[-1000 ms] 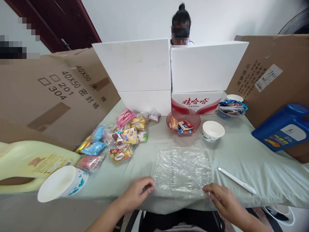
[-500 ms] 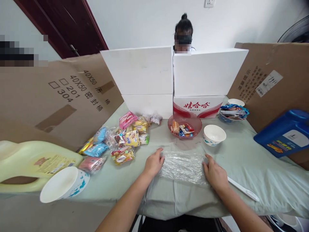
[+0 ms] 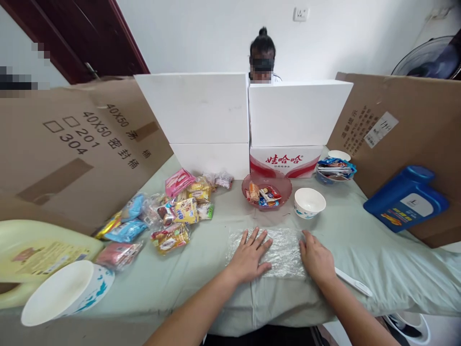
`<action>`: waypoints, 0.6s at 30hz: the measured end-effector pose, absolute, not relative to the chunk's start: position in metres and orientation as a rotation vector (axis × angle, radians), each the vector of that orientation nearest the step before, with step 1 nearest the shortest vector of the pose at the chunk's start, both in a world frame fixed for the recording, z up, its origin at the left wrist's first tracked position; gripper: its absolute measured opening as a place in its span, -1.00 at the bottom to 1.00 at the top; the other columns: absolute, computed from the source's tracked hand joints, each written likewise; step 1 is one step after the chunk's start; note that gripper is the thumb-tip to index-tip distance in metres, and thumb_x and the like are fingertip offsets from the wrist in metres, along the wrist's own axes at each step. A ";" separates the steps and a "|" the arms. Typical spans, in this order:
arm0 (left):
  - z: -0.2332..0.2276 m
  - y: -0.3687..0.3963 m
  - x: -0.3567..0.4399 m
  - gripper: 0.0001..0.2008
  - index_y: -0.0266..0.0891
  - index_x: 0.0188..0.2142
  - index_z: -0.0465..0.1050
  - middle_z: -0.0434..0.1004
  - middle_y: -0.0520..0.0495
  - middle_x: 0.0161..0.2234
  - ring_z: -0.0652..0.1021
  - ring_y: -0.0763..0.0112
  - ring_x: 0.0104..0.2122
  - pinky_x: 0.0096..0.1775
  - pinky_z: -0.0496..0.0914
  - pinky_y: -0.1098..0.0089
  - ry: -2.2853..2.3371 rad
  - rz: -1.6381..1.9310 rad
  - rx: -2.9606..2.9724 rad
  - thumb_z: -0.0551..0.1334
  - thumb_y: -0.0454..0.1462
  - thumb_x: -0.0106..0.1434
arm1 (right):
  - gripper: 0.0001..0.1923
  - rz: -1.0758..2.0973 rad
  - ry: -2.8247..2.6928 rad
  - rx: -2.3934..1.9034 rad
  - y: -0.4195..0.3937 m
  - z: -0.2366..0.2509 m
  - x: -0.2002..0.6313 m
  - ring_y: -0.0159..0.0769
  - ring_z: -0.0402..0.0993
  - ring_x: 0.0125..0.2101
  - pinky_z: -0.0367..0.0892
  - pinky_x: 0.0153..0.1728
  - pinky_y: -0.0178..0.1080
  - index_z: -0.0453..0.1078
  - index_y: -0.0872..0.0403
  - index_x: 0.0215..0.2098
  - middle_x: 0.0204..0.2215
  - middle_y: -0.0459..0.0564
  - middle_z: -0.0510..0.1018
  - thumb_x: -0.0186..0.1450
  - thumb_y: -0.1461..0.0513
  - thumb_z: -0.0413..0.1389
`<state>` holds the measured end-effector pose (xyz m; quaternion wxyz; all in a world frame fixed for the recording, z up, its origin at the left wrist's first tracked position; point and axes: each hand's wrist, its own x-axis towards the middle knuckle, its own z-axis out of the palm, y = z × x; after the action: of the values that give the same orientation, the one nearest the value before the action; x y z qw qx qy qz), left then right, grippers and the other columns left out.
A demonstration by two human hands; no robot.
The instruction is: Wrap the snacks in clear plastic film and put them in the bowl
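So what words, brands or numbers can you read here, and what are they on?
"40X50 汤桶": left carton
"40X50 密封桶": same carton
"201": same carton
"304": same carton
"娃哈哈®": red-and-white box
"饮用纯净水": same box, small
"温馨提示": right carton; lines beside it too small
Too small or blurred to read fully: sticker, blue bottle, yellow bottle, snack packs.
No print visible on the clear plastic.
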<state>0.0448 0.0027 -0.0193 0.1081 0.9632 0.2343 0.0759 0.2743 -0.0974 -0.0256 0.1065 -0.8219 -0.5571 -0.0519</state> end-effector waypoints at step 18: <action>-0.028 0.032 -0.040 -0.32 -0.15 0.32 0.04 -0.02 -0.24 0.34 0.01 -0.06 0.32 0.22 -0.05 -0.18 1.090 0.237 2.811 0.10 0.06 0.31 | -0.22 0.001 -2.049 -2.168 -0.110 -0.038 0.265 0.06 -0.25 0.33 -0.20 0.23 0.24 0.01 0.14 0.34 0.34 0.16 0.01 0.32 -0.15 -0.10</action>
<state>-0.0403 0.0324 -0.0284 0.0588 0.9279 0.3597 0.0783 0.2646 -0.1103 -0.0384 0.0792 -0.7244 -0.6848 0.0002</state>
